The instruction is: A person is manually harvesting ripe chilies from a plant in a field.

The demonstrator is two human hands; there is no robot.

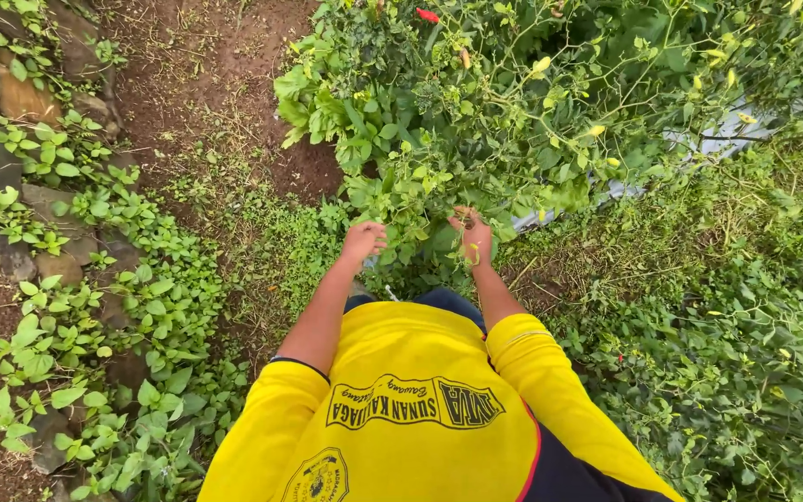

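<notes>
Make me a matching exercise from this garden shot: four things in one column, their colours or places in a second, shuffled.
1. left hand
2. right hand
3. ripe chilli
4. shirt

a. red, top of the bush
b. yellow, bottom of view
c. at the foliage, left of the other hand
d. among the leaves, beside a small yellow pod

Pairs: 1-c, 2-d, 3-a, 4-b
</notes>
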